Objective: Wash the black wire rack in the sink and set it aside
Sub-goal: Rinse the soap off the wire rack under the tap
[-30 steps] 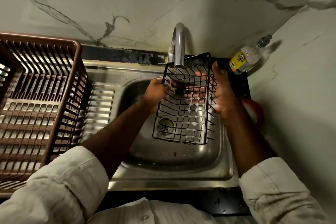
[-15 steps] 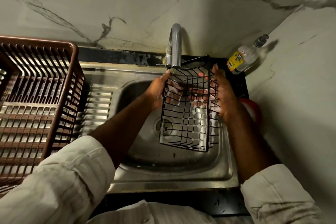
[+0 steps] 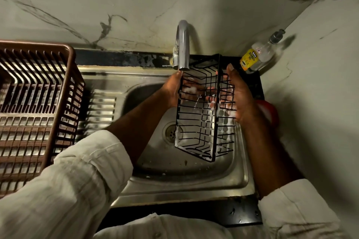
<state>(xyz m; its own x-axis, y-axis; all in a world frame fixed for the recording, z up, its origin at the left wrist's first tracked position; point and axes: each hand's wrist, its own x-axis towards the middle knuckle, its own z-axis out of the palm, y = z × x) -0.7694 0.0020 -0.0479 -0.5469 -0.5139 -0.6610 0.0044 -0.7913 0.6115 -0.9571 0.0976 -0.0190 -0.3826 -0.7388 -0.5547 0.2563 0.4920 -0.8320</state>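
Note:
The black wire rack (image 3: 202, 122) hangs over the steel sink (image 3: 223, 178), tipped on its side with soap foam on its wires. My left hand (image 3: 172, 89) holds its left edge just below the tap (image 3: 182, 44), fingers reaching in through the wires. On the right side my right hand (image 3: 240, 97) grips the rack, thumb up along the outside and soapy fingers curled inside. A thin stream of water falls from the tap onto the rack's upper left corner.
A brown plastic dish basket (image 3: 37, 106) stands on the drainboard at the left. A dish-soap bottle (image 3: 260, 52) leans in the back right corner. Something red (image 3: 270, 110) lies behind my right wrist. Marble walls close the back and right.
The rack has turned from lying almost flat to standing on its side, its open face swinging left. Both hands stayed on it and shifted slightly right.

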